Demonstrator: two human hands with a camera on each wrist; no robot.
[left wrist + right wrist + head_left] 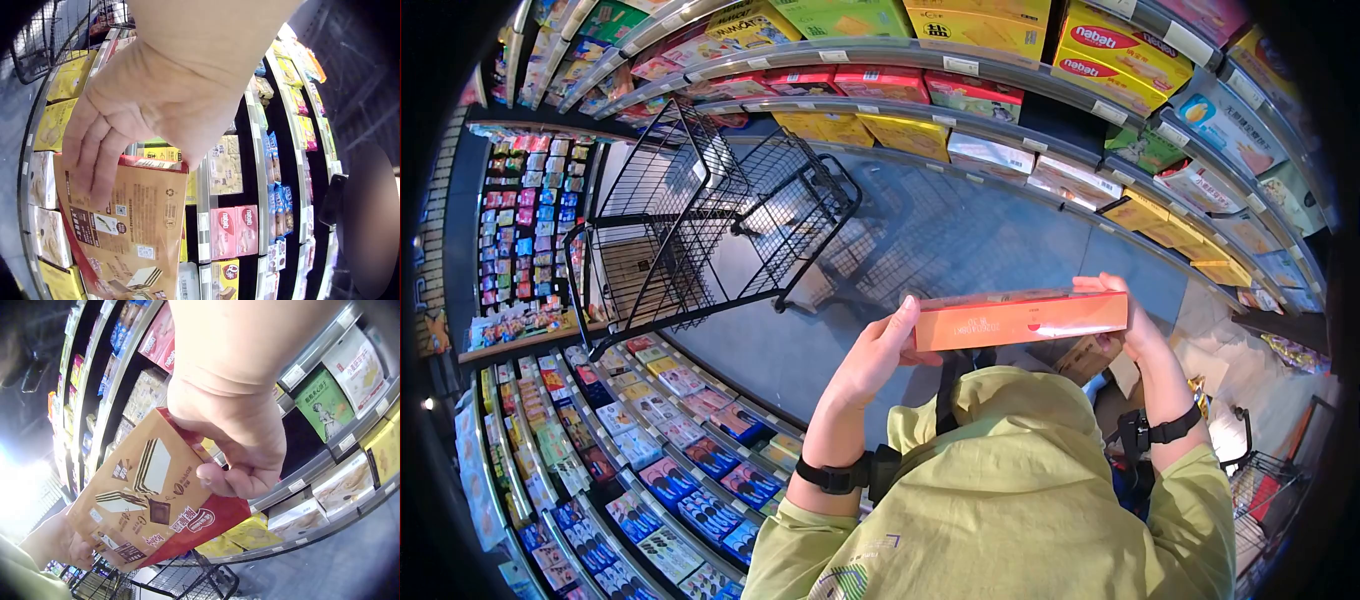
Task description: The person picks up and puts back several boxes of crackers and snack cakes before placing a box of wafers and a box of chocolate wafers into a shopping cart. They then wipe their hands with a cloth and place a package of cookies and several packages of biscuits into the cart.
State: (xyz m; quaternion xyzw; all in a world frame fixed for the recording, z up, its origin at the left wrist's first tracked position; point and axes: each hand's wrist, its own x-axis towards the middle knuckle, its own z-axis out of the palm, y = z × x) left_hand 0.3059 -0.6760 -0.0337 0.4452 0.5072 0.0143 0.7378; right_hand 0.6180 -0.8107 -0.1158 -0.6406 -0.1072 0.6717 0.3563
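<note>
Wafer-biscuit box (1022, 322), one, tan and orange-red, layered wafers printed on its broad face (back panel of small type, too blurred to read). Location: in mid-air before the person's torso, between the two hands, resting on no surface. Long axis: crosswise to the body, one end to each hand; neither hand is nearer, both being in contact.

Left hand (876, 352): fingers folded round the left end, thumb along its edge; grips the box. Right hand (1138, 325): closed about the right end, a digit across the printed face; also grips it.

Surface beneath: grey aisle floor (960, 225). Room: black wire shopping cart (675, 240) ahead to the left, well apart from the box; biscuit shelving (1036, 145) ahead and to the right, bearing yellow Nabati boxes (1115, 60); packaged goods (700, 445) on lower-left racks.
</note>
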